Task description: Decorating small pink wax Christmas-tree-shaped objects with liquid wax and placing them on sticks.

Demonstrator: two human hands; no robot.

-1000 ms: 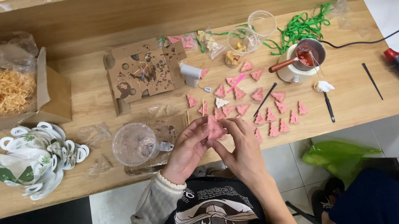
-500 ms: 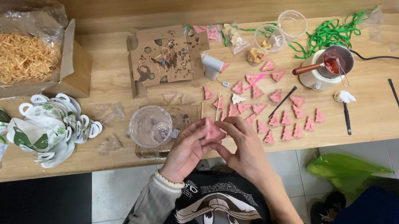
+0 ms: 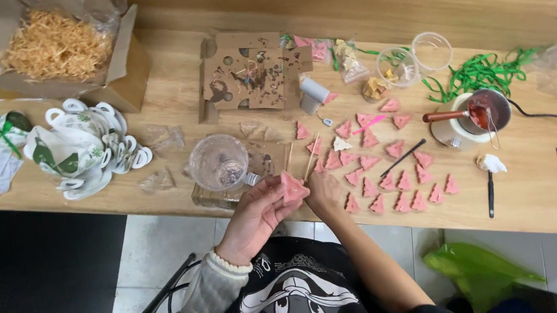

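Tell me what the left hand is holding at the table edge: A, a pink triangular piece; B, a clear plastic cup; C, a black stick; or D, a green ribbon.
A: the left hand pinches a pink triangular piece, like the others spread on the wooden table.

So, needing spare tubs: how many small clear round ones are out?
2, side by side at the back: left tub with yellowish bits, right tub looking empty; more could be hidden.
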